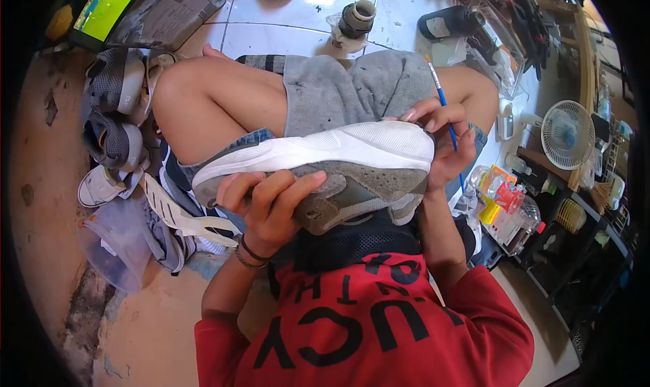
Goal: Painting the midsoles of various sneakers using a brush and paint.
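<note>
The left hand point(274, 204) has its fingers bent over the grey side of a shoe point(369, 187), gripping it in the middle of the frame. The right hand point(447, 140) is half curled at the shoe's right end, fingertips at the sole's point(318, 149) edge, with a blue brush point(441, 93) pinched among its fingers, bristles up. The shoe lies tilted, white sole toward the top; a grey cloth point(325, 99) covers the lap just above it.

With the brush tucked in the hand that also steadies the shoe, a shift of those fingers could drop it or swing its bristles onto the cloth; if they are wet, they might mark it. A loose left grip could let the shoe roll.

Farther out: more shoes point(112, 82) at upper left, a bag point(115, 241) below them, an open pot point(357, 18) at top centre, a fan point(567, 134) at right
</note>
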Available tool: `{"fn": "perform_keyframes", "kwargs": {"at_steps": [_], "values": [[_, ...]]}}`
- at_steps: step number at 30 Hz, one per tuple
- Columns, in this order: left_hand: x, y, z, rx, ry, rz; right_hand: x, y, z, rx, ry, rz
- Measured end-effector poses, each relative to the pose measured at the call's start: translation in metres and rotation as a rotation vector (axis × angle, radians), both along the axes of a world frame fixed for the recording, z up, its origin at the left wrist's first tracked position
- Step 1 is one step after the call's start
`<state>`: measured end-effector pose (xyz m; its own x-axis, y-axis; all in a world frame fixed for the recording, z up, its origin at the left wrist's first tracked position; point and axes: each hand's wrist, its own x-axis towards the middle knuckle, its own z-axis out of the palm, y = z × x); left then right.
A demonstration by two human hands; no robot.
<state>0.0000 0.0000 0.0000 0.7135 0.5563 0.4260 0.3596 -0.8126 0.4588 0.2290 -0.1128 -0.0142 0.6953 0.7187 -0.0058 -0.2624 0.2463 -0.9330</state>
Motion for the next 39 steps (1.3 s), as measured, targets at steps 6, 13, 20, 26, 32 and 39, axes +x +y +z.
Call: {"fn": "perform_keyframes", "kwargs": {"at_steps": [6,13,20,26,32,39], "values": [[-0.007,0.001,0.003,0.027,-0.025,-0.040,-0.005,0.002,-0.001,0.108,-0.029,-0.010],[0.000,0.001,0.013,-0.040,0.021,-0.030,-0.007,0.004,0.002,0.106,-0.001,-0.038],[0.010,0.001,0.014,-0.056,0.052,-0.026,-0.005,0.003,0.000,-0.003,-0.022,-0.059],[0.026,0.011,0.016,-0.082,0.108,-0.073,0.000,0.006,-0.006,-0.117,-0.009,-0.134],[0.054,0.018,-0.013,-0.050,0.149,-0.145,0.063,0.015,0.000,-0.122,-0.259,-0.206],[0.071,0.032,-0.007,-0.172,0.280,-0.179,0.110,0.088,0.028,-0.187,-0.783,0.001]]}}
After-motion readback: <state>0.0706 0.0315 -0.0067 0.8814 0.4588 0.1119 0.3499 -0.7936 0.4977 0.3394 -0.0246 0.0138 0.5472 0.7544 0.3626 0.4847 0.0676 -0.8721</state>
